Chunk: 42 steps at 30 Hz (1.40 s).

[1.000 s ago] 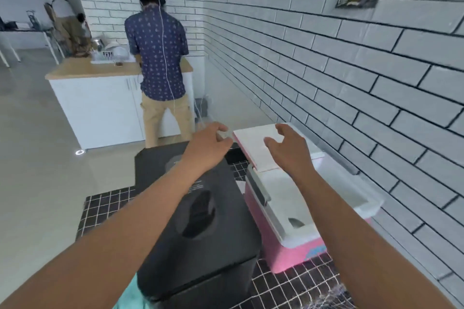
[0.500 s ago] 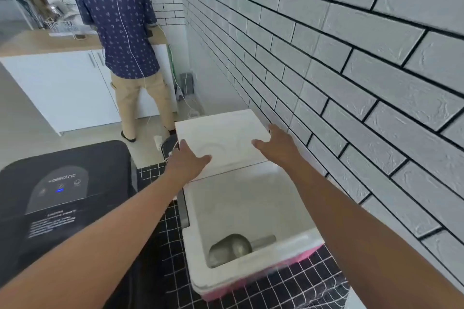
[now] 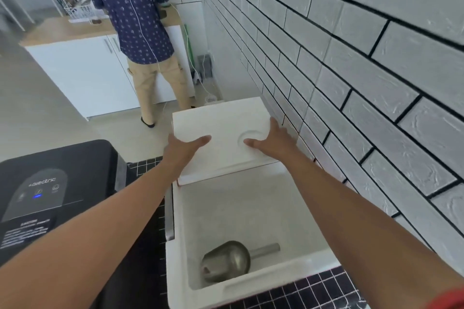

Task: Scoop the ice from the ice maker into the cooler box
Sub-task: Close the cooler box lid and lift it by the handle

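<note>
On raised lid (image 3: 221, 120), apparently both hands.

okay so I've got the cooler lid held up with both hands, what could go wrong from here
1. Both the left hand and right hand grip the lid; if nothing props it, it may drop shut once you let go.
2. The scoop lies inside the cooler, so reaching for it leaves one hand on the lid.
3. The lid's far edge sits close to the brick wall and could scrape it.
</note>
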Tool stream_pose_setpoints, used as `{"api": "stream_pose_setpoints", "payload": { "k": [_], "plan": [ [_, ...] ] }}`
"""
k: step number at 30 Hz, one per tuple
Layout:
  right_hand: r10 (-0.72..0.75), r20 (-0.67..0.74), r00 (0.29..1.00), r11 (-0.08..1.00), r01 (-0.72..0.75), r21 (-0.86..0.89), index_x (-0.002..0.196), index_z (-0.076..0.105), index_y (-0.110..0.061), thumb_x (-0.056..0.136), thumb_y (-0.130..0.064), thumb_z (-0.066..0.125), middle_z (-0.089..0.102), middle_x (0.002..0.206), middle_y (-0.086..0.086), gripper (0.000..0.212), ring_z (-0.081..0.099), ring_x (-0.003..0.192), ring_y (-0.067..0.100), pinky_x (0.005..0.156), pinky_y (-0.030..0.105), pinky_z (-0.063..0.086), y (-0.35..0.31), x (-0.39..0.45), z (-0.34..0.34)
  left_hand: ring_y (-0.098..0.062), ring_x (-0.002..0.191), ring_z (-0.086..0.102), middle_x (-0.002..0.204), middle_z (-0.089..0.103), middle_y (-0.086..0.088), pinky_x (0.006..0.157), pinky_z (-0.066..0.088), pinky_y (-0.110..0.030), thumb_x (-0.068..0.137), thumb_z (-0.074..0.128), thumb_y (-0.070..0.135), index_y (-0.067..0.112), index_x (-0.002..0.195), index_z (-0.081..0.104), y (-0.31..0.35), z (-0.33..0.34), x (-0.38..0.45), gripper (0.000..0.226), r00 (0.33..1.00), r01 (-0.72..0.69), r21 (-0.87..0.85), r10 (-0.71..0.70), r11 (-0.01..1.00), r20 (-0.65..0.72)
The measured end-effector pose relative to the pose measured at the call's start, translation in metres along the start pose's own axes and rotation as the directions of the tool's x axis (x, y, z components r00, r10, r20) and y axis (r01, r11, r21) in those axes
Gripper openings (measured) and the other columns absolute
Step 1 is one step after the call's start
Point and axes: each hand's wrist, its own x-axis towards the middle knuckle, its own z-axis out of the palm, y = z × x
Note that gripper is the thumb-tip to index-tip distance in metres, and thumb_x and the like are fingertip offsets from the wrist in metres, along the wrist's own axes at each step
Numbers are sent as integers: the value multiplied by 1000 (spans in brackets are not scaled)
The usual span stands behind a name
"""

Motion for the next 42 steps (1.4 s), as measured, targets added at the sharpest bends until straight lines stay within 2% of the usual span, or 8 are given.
{"api": "stream_pose_setpoints", "payload": {
  "k": [6, 12, 16, 22, 27, 33, 37, 42],
  "plan": [
    [-97, -86, 992, 976, 112, 185, 150, -8, -33, 59, -72, 72, 22, 148, 13, 127, 36, 133, 33, 103, 44, 35, -4, -6, -16, -23, 131, 44, 145, 43, -1, 106, 41, -46, 48, 86, 64, 31, 150, 14, 23, -10, -13, 129, 982, -171, -73, 164, 983, -98],
    [-295, -409, 864, 929, 359, 88, 150, -5, -35, 64, -72, 67, 7, 159, 8, 119, 19, 140, 33, 111, 45, 25, -42, -25, -65, -21, 140, 30, 154, 30, 0, 111, 34, -41, 49, 86, 63, 32, 153, 4, 72, -32, -29, 137, 852, -455, 64, 455, 888, -258],
    [-413, -516, 751, 901, 420, -110, 152, 7, -29, 67, -74, 63, 7, 159, 13, 111, 10, 144, 34, 117, 46, 13, -60, -41, -97, -18, 130, 38, 144, 35, -9, 95, 31, -27, 49, 84, 66, 42, 151, 3, 84, -43, -49, 132, 772, -559, 139, 574, 818, -272],
    [-530, -436, 728, 839, 374, -395, 148, 23, -26, 70, -79, 53, 23, 155, 5, 99, 10, 145, 26, 115, 55, 4, -54, -74, -107, -14, 110, 41, 119, 35, -2, 97, 36, -24, 53, 83, 65, 35, 149, 22, 70, -48, -83, 118, 654, -655, 272, 710, 705, -262],
    [-632, -448, 632, 765, 419, -488, 131, 51, -26, 70, -79, 53, 57, 125, 0, 81, 45, 126, 21, 114, 61, 7, -39, -117, -119, 4, 90, 45, 103, 48, 10, 81, 37, -9, 69, 70, 66, 30, 122, 61, 56, -60, -113, 65, 555, -721, 341, 797, 604, -238],
    [-669, -154, 727, 694, 536, -482, 123, 59, -37, 73, -79, 50, 63, 114, -12, 66, 51, 120, 13, 116, 48, 9, -16, -170, -126, -3, 79, 58, 81, 63, 14, 69, 47, -25, 73, 74, 55, 31, 95, 74, 34, -82, -157, 33, 444, -886, 204, 888, 416, 118],
    [-686, -27, 727, 664, 610, -433, 111, 65, -39, 74, -75, 52, 66, 105, -14, 54, 59, 104, 10, 95, 35, 41, 3, -204, -112, 3, 83, 56, 92, 61, 21, 75, 51, -27, 70, 73, 61, 36, 114, 68, 16, -83, -183, 51, 532, -846, 259, 781, 467, 329],
    [-590, 90, 802, 724, 575, -381, 129, 56, -42, 68, -70, 64, 52, 136, -18, 67, 44, 125, 3, 100, 27, 35, 30, -228, -77, -3, 125, 45, 138, 47, 18, 107, 38, -31, 71, 70, 65, 39, 138, 46, -12, -69, -201, 76, 602, -796, 379, 553, 472, 576]
  ]
}}
